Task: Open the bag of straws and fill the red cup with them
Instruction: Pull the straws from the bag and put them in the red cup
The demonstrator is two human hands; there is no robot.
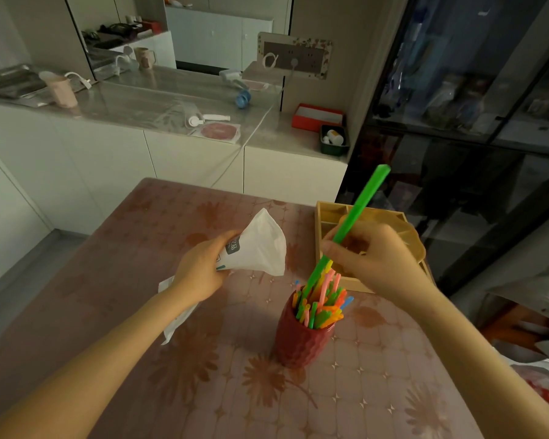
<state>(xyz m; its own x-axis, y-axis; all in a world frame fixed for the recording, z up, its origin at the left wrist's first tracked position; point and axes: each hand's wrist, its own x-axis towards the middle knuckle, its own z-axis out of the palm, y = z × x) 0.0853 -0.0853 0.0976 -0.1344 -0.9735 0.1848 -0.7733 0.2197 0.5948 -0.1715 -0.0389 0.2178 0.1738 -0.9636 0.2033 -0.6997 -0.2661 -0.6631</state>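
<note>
Straws [322, 307]: crowding the red cup [301, 346] on the counter [203, 391]. Pinching one seemingly light, bendy, slick green straw [361, 204] mid-shaft with right hand [374, 261]; gripping the limp bag [260, 245] with left hand [200, 270].

Ribbed red cup [301, 343] sits lower centre on the pink flowered tabletop [362, 391], divided wooden tray [327, 213] behind-right (white plastic bag [260, 245] centre-left).

Textured red cup [300, 340], wooden tray [328, 217], glossy tablecloth [203, 391]
</note>
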